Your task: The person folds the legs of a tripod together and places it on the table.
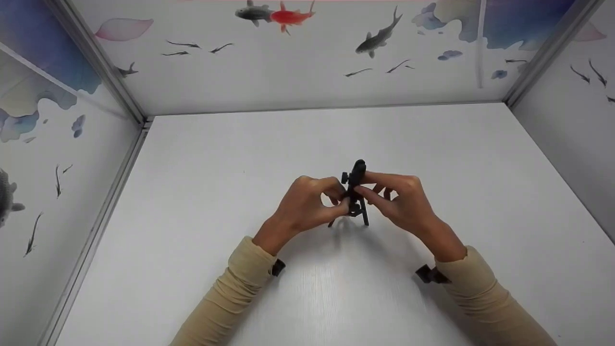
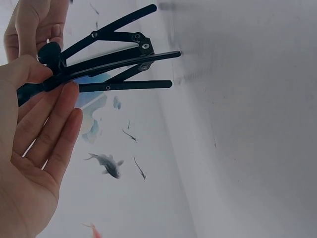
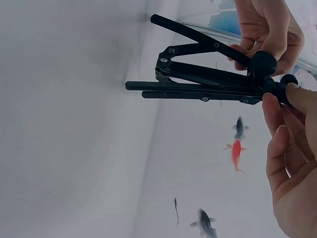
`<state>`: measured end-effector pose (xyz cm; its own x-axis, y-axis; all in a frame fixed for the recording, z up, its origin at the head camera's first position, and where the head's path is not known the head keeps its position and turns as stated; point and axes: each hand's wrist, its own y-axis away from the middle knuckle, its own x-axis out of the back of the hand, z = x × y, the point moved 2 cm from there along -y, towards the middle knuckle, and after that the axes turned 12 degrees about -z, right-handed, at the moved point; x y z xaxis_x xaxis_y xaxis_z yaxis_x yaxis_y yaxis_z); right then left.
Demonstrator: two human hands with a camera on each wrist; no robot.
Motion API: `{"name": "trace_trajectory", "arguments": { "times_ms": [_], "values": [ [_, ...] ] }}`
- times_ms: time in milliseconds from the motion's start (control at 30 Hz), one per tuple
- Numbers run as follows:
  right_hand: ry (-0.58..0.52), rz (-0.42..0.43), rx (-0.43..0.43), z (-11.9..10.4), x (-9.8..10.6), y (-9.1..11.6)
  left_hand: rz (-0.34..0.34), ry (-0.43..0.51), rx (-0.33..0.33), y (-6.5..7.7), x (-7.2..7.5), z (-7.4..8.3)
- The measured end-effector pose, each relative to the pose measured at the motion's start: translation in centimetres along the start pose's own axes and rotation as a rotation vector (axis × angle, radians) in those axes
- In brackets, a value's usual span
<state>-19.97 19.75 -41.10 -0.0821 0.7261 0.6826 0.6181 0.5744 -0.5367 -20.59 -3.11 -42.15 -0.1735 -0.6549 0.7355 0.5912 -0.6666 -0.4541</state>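
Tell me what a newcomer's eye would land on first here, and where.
Probably the black tripod first, dark against the white table near the middle of the head view, with the fingers of the left hand and right hand pinching it from either side. Next would likely come the bright red fish on the far wall, near the top, beside a grey fish.

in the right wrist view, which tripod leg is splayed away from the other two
The topmost leg: it slants upward, well apart, while the two lower legs run almost side by side.
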Motion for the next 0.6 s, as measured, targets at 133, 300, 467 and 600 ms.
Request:
{"name": "trace_trajectory", "arguments": {
  "times_ms": [133, 300, 467, 600],
  "values": [
    [0.010, -0.005, 0.005, -0.13, 0.12, 0.01, 0.000, 0.000, 0.006, 0.00, -0.02, 0.01],
    [0.008, -0.001, 0.015, -0.25, 0.11, -0.07, 0.006, -0.004, 0.003, 0.02, -0.04, 0.03],
    [0.012, 0.003, 0.013, -0.20, 0.13, -0.05, 0.020, -0.006, -0.003, 0.02, -0.09, 0.05],
    [0.026, 0.004, 0.008, -0.11, 0.16, 0.03, 0.030, -0.008, -0.010, 0.01, -0.11, 0.08]
  ]
}}
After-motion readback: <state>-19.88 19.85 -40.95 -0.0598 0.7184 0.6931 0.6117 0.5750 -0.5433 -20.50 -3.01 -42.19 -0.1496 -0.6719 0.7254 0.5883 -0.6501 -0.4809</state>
